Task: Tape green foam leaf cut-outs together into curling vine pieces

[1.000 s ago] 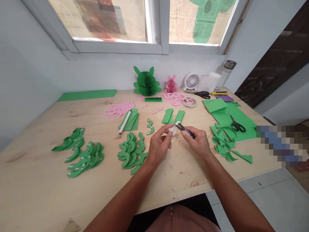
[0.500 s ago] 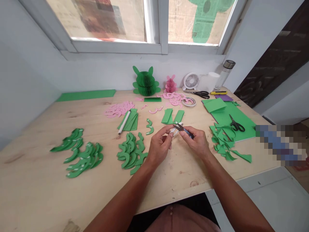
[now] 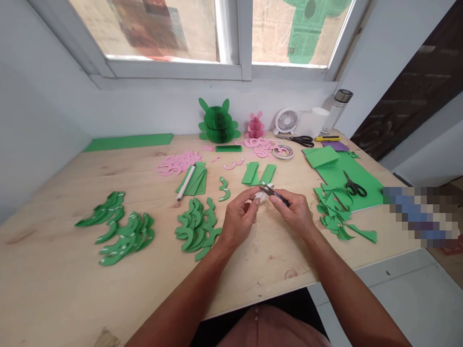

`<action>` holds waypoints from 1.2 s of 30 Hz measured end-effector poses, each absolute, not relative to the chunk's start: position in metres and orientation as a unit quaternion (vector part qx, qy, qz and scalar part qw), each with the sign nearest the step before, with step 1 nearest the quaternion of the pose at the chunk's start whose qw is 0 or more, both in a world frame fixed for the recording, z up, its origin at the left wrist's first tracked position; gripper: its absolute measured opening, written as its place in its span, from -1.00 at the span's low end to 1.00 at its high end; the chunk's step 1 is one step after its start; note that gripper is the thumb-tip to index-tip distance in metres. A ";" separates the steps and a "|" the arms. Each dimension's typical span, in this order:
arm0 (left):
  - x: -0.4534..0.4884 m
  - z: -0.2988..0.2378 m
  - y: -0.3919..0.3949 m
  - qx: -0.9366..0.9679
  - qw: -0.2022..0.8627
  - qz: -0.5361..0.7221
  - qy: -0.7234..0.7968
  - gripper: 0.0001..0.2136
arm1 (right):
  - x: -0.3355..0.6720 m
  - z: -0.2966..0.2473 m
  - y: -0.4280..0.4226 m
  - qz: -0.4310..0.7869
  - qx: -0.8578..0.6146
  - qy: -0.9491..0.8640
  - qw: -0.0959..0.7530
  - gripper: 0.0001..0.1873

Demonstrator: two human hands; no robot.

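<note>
Over the near middle of the wooden table (image 3: 162, 299), just this side of two folded green papers (image 3: 250, 173), the person's left hand (image 3: 240, 214) pinches a small white strip (image 3: 259, 195) between thumb and fingertips. Right hand (image 3: 294, 212) grasps a dark-bladed cutting tool (image 3: 269, 191) with some blue on its handle. Blades lie across the strip; whether they bite into it, I cannot tell.

Against one second ago: the tool's dark tip sits closer to the left fingers, and more white shows on its far side. Against half a second ago: hands and tool practically unmoved. Scalloped green pieces (image 3: 195, 224), white marker pen (image 3: 186, 183) and black-handled scissors (image 3: 355, 187) lie as they did.

Writing: newspaper (image 3: 271, 29) behind the window frame (image 3: 246, 67) carries printed lines, too small to read from here. Yellow box cutter (image 3: 328, 139) bears a dark mark, likewise illegible.
</note>
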State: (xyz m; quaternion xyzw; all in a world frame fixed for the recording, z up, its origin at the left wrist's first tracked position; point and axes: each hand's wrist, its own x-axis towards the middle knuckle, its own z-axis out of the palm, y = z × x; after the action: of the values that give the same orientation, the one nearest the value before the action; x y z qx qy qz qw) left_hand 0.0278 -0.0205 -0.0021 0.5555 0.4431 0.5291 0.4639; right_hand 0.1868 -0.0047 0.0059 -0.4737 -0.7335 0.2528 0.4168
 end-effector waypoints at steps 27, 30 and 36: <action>0.027 -0.006 -0.019 0.552 0.467 0.525 0.450 -0.71 | 0.187 0.006 -0.005 0.250 -0.482 -0.737 0.401 -0.61; 0.027 -0.006 -0.019 0.552 0.469 0.527 0.445 -0.71 | 0.187 0.007 -0.005 0.247 -0.488 -0.736 0.398 -0.60; 0.027 -0.003 -0.019 0.554 0.470 0.520 0.449 -0.71 | 0.187 0.006 -0.005 0.243 -0.486 -0.738 0.401 -0.61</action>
State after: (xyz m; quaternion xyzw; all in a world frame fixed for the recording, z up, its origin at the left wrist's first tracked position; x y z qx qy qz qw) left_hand 0.0270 -0.0195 -0.0025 0.5541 0.4489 0.5200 0.4701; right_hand 0.1873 -0.0049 0.0065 -0.4857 -0.7377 0.2428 0.4011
